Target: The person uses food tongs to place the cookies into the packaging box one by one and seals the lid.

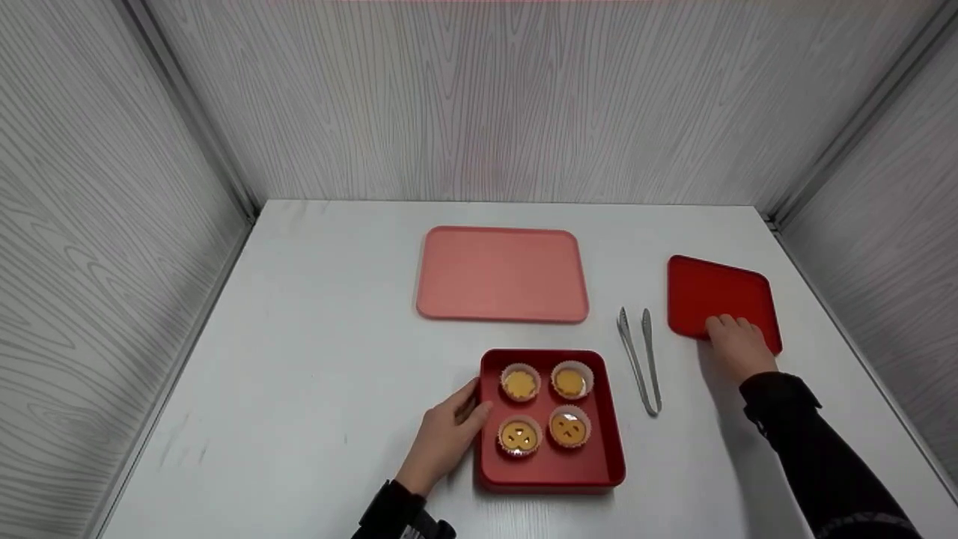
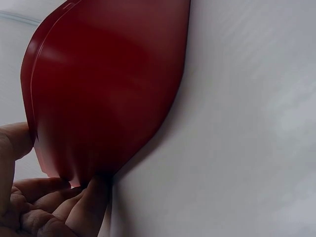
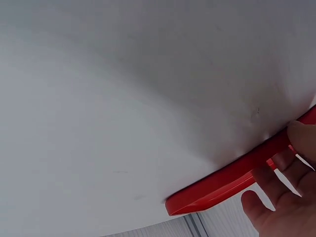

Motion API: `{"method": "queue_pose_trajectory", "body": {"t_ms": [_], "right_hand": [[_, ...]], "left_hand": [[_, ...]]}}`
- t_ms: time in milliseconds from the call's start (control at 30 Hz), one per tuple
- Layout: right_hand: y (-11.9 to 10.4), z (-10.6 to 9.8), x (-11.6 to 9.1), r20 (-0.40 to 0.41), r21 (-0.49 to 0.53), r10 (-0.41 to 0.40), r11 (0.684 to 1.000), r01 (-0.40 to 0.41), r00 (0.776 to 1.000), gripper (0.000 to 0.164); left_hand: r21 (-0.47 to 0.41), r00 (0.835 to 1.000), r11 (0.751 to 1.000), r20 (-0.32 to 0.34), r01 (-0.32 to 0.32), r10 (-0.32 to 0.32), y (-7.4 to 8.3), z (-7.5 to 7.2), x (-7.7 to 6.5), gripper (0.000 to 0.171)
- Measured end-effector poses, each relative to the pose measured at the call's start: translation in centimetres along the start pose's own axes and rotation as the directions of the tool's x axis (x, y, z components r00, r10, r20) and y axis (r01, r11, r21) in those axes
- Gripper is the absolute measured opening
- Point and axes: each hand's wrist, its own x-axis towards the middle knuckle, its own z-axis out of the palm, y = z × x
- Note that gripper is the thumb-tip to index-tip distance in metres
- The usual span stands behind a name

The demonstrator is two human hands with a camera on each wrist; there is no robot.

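Note:
My left hand holds the left wall of a square red box, its thumb over the rim. In the left wrist view the fingers press low on the red wall. Several small round yellow pastries in pleated paper cups sit inside the box in two rows. Off to the right, my right hand grips the near edge of a flat red lid. Seen from the right wrist, the thumb is at the rim of the lid and the fingers reach over it.
A pair of metal tongs lies between the box and the lid, tips pointing away. Behind the box lies a pink rectangular tray with nothing on it. Grey wood-grain panels stand along the back and both sides of the white table.

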Motion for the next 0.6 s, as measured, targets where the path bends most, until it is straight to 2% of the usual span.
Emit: {"method": "queue_pose_trajectory", "body": {"t_ms": [233, 400, 500, 600], "right_hand": [[-0.5, -0.2, -0.3, -0.016, -0.028, -0.033, 0.999, 0.032, 0.999, 0.03], [-1.2, -1.0, -0.6, -0.112, -0.045, -0.066, 0.997, 0.061, 0.991, 0.038], [-1.5, -1.7, -0.7, -0.235, -0.054, -0.114, 0.993, 0.104, 0.965, 0.038], [-1.9, -2.7, -0.7, -0.368, -0.062, -0.158, 0.987, 0.145, 0.916, 0.034]], "left_hand": [[-0.004, 1.0, 1.0, 0.001, 0.006, -0.006, 0.0, 0.1, 0.0, 0.064], [-0.009, 1.0, 1.0, -0.002, 0.001, -0.001, 0.0, 0.1, 0.0, 0.064], [-0.011, 1.0, 1.0, -0.004, 0.004, -0.004, 0.0, 0.1, 0.0, 0.064], [-0.006, 1.0, 1.0, -0.006, 0.008, -0.008, 0.0, 0.0, 0.0, 0.064]]}}
